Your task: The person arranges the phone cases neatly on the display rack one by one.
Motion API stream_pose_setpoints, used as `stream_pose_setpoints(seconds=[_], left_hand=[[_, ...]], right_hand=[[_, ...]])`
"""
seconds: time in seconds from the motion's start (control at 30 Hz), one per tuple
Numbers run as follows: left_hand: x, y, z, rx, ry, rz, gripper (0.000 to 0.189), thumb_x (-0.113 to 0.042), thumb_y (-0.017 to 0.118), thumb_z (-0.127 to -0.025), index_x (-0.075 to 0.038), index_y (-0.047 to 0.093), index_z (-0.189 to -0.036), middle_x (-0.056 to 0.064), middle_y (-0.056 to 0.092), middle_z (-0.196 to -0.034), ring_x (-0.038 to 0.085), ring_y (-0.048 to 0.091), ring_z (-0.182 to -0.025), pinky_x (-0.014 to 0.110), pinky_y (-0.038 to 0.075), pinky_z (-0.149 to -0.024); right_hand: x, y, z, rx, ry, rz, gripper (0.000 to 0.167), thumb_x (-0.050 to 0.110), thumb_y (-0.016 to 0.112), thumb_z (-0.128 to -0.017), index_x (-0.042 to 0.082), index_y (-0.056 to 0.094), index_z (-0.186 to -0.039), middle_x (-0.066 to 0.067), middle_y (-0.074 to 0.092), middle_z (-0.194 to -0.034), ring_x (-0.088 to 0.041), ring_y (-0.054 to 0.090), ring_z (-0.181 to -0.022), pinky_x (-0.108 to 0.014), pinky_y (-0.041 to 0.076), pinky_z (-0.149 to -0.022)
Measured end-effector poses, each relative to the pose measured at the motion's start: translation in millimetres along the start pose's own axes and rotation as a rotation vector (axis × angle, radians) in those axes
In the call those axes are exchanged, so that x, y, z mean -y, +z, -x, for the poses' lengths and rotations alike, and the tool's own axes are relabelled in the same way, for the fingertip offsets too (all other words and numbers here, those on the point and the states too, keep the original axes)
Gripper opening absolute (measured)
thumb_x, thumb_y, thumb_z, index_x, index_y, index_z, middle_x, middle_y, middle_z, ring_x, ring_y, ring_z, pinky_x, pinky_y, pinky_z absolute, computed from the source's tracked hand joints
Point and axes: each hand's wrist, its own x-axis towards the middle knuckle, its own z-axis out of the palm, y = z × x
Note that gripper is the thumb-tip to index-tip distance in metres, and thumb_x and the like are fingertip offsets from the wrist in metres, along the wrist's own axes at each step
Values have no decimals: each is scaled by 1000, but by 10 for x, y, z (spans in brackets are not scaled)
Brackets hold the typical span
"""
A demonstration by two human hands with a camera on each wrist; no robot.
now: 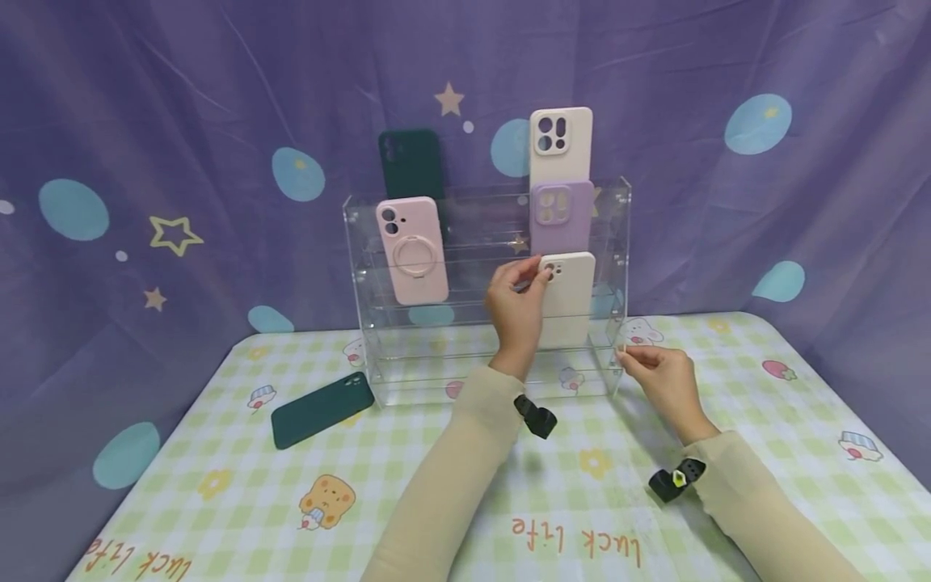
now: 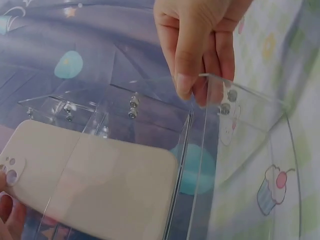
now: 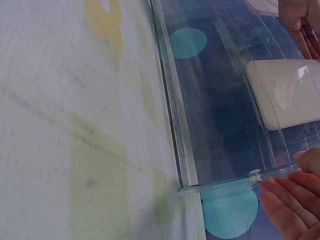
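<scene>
A clear acrylic display rack point(image 1: 358, 283) with stepped tiers stands at the back of the table. My left hand point(image 1: 518, 307) pinches the upper left edge of a cream phone case point(image 1: 570, 303), by its camera cutout. This case stands upright in a low tier on the right; its lower part shows through the clear front in the left wrist view. With thumb and fingers, my right hand point(image 1: 667, 384) grips the edge of the rack's right side panel, low down. Above the cream case are a lilac phone case point(image 1: 570, 230) and a white phone case point(image 1: 575, 162).
On the rack's left side stand a pink phone case point(image 1: 414, 279) with a ring and, behind it, a dark green phone case point(image 1: 418, 162). Another green case point(image 1: 320, 412) lies flat on the checked tablecloth point(image 1: 407, 485), left of the rack. A purple curtain point(image 1: 218, 97) hangs behind.
</scene>
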Motion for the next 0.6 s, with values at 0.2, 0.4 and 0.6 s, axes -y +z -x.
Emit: stream_pose_setpoints(seconds=[0.2,0.4,0.6], left_hand=[[16,-25,-13,-6,38,-107,14,-10,78,-77,-4,75,-89,6,66,-91,15,64,-75,18,52,-62],[-9,-94,-23,27,33,-85,14,-11,77,-78,-4,75,-90,6,66,-93,15,63,-74,18,53,-63],[-72,-387,-40,178,55,-62,21,-13,77,-79,-5,73,-98,7,66,-97,17,65,-76,22,54,-67]], right_hand=[[-3,4,-5,-7,-6,-3,26,17,68,-88,-6,71,-101,-22,69,-95,12,57,-66,-8,48,-58],[-5,12,-9,-8,-21,-13,26,16,68,-88,-7,70,-100,-22,69,-97,14,56,-66,-8,48,-59],[-20,19,-8,-5,-11,0,26,17,68,-88,-6,71,-100,-22,69,-96,13,57,-65,-8,48,-59]])
